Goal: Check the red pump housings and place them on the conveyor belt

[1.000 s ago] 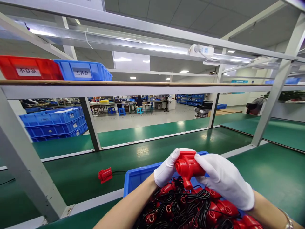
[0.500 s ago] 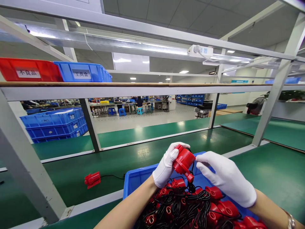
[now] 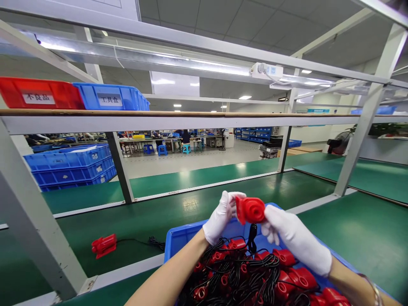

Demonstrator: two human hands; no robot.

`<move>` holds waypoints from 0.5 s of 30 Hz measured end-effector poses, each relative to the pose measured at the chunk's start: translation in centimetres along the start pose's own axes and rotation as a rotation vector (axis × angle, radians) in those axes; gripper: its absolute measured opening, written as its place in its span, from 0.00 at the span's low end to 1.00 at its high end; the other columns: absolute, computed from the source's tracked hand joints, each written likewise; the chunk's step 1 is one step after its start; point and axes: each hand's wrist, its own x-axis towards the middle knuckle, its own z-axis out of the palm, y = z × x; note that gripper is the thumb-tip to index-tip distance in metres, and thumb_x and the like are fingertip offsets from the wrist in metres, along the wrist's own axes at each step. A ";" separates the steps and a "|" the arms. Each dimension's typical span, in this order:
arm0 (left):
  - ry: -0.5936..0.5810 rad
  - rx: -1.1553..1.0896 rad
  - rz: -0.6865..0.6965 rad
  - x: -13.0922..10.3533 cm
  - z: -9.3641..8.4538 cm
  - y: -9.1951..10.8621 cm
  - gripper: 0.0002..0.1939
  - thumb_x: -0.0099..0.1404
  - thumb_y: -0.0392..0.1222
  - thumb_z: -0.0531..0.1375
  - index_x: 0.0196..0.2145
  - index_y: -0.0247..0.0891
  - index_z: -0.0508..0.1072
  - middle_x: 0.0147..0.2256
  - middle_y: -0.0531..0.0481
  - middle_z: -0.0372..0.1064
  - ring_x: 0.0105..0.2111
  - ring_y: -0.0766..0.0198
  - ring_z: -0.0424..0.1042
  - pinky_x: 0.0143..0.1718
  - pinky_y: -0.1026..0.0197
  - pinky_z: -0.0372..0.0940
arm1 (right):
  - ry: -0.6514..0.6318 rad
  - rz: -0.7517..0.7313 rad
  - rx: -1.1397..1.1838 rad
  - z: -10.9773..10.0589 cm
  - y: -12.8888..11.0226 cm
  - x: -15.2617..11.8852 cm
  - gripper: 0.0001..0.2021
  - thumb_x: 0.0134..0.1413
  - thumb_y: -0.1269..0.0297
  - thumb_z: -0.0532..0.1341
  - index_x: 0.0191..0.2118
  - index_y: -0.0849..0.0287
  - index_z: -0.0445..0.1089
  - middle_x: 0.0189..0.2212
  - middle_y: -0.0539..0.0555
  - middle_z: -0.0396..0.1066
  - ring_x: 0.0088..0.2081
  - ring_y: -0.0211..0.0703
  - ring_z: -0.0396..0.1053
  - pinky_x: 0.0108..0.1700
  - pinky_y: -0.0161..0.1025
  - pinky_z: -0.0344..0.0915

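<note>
In white gloves, my two hands hold a small red pump [image 3: 251,210] above the blue bin. The fingers of my left hand [image 3: 219,219] close on its left end. My right hand [image 3: 293,236] grips its right side with thumb and fingers; some fingertips are hidden or blurred. The pump's round, ringed side faces me, and a bundled black cable [image 3: 252,239] hangs below it. Under my hands the blue bin [image 3: 183,231] holds several more red pumps [image 3: 283,284] with tangled black cables. Another red pump [image 3: 104,245] lies on the green belt, its cable trailing right.
The green conveyor belt [image 3: 143,225] runs behind the bin. White frame posts [image 3: 361,114] stand left and right. Overhead, a shelf [image 3: 191,121] carries a red bin [image 3: 38,93] and a blue bin [image 3: 110,95]. Stacked blue crates [image 3: 70,165] stand at the far left.
The held pump has turned so its round side faces me. My right hand has closed onto it. The pump on the belt has shifted left, showing more of its cable bundle.
</note>
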 end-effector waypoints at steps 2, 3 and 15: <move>-0.083 0.426 -0.099 0.6 -1.1 -0.7 0.40 0.70 0.65 0.28 0.54 0.38 0.66 0.43 0.42 0.73 0.38 0.58 0.73 0.43 0.54 0.68 | -0.037 0.125 0.358 -0.9 0.3 0.6 0.28 0.61 0.34 0.45 0.26 0.56 0.55 0.19 0.48 0.63 0.19 0.34 0.59 0.22 0.33 0.57; -0.115 0.690 -0.136 0.7 -1.7 -1.2 0.38 0.70 0.64 0.30 0.55 0.38 0.66 0.44 0.42 0.73 0.39 0.57 0.73 0.44 0.53 0.68 | -0.042 0.161 0.492 -1.2 0.6 1.0 0.28 0.59 0.33 0.46 0.26 0.56 0.53 0.18 0.47 0.60 0.17 0.32 0.56 0.19 0.31 0.54; -0.250 1.419 -0.358 0.5 -4.1 -4.1 0.34 0.65 0.61 0.50 0.61 0.37 0.62 0.54 0.34 0.69 0.52 0.41 0.71 0.51 0.43 0.66 | 0.417 -0.040 -0.232 -10.7 -1.0 6.1 0.22 0.63 0.44 0.39 0.34 0.56 0.58 0.25 0.55 0.69 0.26 0.40 0.71 0.26 0.36 0.67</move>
